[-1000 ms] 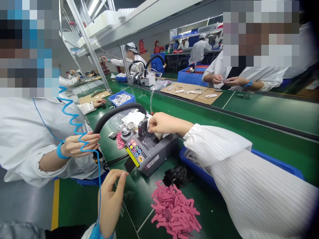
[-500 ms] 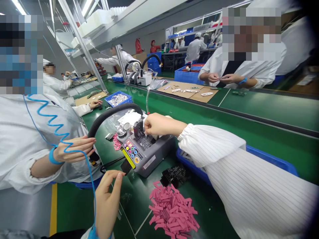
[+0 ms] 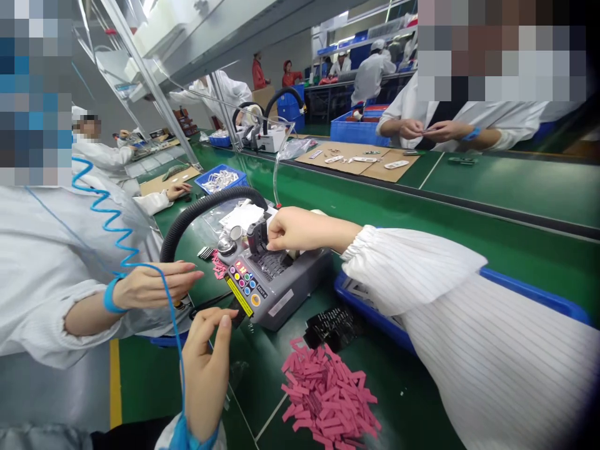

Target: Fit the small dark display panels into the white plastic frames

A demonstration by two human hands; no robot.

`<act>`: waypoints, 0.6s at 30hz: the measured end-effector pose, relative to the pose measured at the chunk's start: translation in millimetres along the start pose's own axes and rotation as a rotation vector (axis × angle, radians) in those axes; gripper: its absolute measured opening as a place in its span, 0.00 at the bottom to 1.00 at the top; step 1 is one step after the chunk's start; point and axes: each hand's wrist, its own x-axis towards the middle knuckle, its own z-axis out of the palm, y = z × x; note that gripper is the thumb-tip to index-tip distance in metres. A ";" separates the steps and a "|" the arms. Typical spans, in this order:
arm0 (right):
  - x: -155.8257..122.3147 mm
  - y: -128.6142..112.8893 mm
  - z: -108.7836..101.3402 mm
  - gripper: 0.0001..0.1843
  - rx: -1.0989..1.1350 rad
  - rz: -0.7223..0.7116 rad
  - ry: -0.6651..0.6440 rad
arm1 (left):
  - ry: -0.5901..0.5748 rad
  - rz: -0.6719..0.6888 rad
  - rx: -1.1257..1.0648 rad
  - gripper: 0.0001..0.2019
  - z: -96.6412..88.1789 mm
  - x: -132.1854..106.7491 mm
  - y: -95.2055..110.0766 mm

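Note:
A grey tape dispenser with coloured buttons stands on the green bench. My right hand, in a white striped sleeve, is pinched shut at the black head on top of the machine; what it grips is hidden. My left hand is low in front of the machine. Its fingers are curled and its thumb tip meets the black strip that sticks out of the machine's front. A blue coiled cord runs down to my left wrist.
A pile of pink strips and a black clump lie near the front edge. A blue tray sits under my right arm. A black hose arches over the machine. A co-worker's hand hovers at the left; other people work across the belt.
My left hand rose to the black strip at the machine's front. My right hand stayed pinched on top of the machine. The co-worker's hand stretched out toward the machine.

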 end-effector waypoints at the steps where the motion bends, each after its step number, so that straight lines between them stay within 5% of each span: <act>1: 0.3 0.7 0.3 0.11 -0.001 -0.001 0.001 | 0.020 0.026 0.014 0.14 2.3 0.5 -0.7; 7: 2.9 -1.8 1.5 0.09 -0.038 0.053 0.057 | 0.107 0.196 0.162 0.17 12.8 2.0 1.3; 18: -1.0 -10.1 -1.3 0.11 -0.088 0.103 0.023 | 0.098 0.209 0.273 0.19 16.0 3.2 9.4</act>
